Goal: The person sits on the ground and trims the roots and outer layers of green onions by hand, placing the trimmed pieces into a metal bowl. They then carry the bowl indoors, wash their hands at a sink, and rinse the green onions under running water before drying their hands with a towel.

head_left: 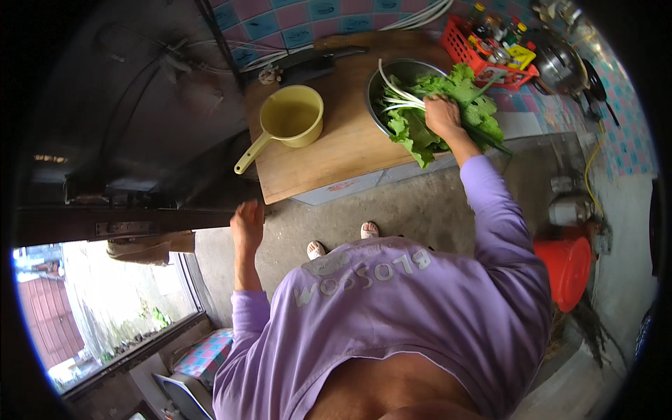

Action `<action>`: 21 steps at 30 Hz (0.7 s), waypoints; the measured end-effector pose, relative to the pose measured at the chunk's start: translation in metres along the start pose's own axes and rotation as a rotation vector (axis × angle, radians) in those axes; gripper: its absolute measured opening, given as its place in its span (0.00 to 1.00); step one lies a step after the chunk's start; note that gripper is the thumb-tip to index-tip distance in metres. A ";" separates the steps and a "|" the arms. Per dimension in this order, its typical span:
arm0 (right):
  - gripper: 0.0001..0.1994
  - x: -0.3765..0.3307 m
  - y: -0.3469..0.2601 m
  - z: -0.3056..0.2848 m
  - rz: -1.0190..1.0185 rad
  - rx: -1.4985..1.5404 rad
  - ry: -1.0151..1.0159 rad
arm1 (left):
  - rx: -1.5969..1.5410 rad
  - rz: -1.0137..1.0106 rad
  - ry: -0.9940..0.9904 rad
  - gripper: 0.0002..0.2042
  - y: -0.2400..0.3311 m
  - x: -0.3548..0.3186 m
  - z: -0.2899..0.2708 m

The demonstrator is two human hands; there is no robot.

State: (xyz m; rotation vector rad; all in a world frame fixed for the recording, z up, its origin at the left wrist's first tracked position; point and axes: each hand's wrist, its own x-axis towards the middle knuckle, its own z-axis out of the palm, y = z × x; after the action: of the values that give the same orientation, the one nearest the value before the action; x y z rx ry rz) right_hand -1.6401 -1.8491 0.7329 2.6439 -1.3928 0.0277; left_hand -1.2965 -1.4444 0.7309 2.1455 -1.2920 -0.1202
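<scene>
Right hand (pixel 442 115) grasps a bunch of white-stalked green onions (pixel 404 98) over the right part of the metal bowl (pixel 411 68). Left hand (pixel 247 227) hangs released, fingers loosely bent, well left of the bowl and nearer the person. Broad green leaves (pixel 411 133) lie in the bowl, spilling over its near and right rim. Left of the bowl, a yellow dipper (pixel 290 115) stands on the wooden tabletop (pixel 343 154); beyond the bowl's right side sits a red basket (pixel 460 46) of bottles.
</scene>
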 end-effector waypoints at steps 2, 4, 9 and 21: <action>0.08 0.004 0.004 -0.014 0.043 0.175 0.002 | 0.054 0.022 0.078 0.05 0.040 0.038 -0.012; 0.09 0.001 0.015 -0.027 -0.001 0.288 0.045 | 0.126 0.056 0.071 0.10 0.065 0.075 -0.011; 0.14 0.006 0.028 -0.050 0.034 0.535 0.020 | 0.447 0.308 0.078 0.23 0.056 0.148 0.028; 0.11 0.020 0.069 -0.115 0.158 1.071 0.212 | 0.360 0.116 -0.254 0.37 -0.041 0.227 0.078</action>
State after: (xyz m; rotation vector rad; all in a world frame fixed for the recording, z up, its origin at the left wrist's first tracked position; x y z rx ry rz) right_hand -1.6788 -1.8872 0.8570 3.0691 -1.8298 1.3786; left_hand -1.1772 -1.6543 0.6977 2.4058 -1.6890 -0.1229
